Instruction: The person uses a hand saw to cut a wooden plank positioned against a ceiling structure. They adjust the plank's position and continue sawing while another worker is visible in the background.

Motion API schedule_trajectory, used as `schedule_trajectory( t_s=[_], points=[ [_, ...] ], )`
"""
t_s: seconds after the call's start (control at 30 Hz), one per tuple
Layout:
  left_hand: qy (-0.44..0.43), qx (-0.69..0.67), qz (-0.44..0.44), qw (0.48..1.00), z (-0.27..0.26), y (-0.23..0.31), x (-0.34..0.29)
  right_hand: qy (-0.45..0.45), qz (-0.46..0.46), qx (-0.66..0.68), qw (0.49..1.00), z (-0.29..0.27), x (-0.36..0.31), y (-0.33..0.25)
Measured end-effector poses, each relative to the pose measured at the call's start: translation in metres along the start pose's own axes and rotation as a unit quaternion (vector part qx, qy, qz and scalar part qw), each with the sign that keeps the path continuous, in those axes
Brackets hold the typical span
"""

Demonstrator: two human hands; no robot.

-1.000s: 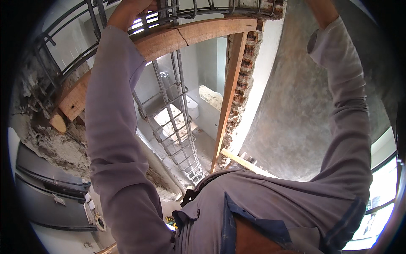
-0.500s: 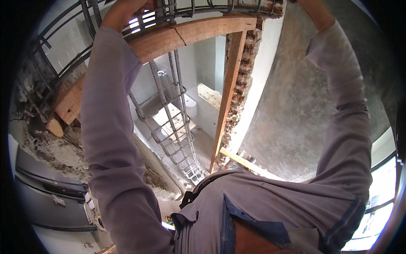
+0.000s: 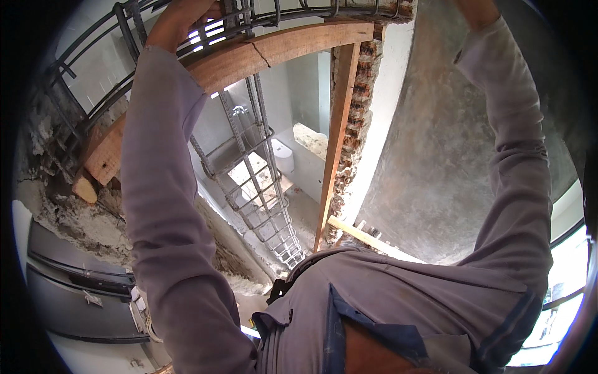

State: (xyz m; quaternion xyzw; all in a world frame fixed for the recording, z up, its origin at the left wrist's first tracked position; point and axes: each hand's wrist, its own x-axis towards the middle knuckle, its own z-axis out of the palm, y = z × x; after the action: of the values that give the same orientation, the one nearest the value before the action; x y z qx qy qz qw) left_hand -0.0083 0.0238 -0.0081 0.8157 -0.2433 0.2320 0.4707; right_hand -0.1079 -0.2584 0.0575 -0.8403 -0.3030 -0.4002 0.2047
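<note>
Both my arms are raised toward the top of the head view. My left hand [image 3: 184, 23], partly cut off by the upper edge, is at the steel rebar cage [image 3: 277, 12] that runs above a wooden board [image 3: 293, 45]. Its visible fingers are curled in against the bars. The board has a dark crack near its middle. Of my right hand [image 3: 476, 10], only the wrist end shows, in front of the grey plastered wall [image 3: 430, 143]; its fingers are out of the picture, so whatever it may hold is hidden.
A second rebar cage [image 3: 255, 177] slants downward beyond the board. An upright timber [image 3: 339, 131] stands against broken brickwork [image 3: 358, 118]. A pale wooden strip [image 3: 374, 240] sticks out low by the wall. Rough broken masonry [image 3: 71, 218] lies at left; a white toilet [image 3: 282, 154] is below.
My right hand has shifted a little to the right, away from the end of the cage. My left hand stays at the bars. The whole view has tilted slightly.
</note>
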Motion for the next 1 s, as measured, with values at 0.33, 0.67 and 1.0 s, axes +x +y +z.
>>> schedule_trajectory(
  t_s=[0.33,0.67,1.0],
  points=[
    [0.022,0.005,0.008,1.000,0.013,-0.001,0.005,-0.011,0.014,-0.059,0.998,-0.001,-0.012,-0.012],
    [0.015,0.028,-0.021,0.999,0.010,0.003,0.007,-0.075,0.057,0.012,0.996,-0.018,-0.027,-0.013],
    [-0.048,0.007,-0.030,0.998,-0.008,-0.023,0.032,-0.041,-0.039,-0.051,0.997,-0.009,-0.023,-0.010]
  ],
)
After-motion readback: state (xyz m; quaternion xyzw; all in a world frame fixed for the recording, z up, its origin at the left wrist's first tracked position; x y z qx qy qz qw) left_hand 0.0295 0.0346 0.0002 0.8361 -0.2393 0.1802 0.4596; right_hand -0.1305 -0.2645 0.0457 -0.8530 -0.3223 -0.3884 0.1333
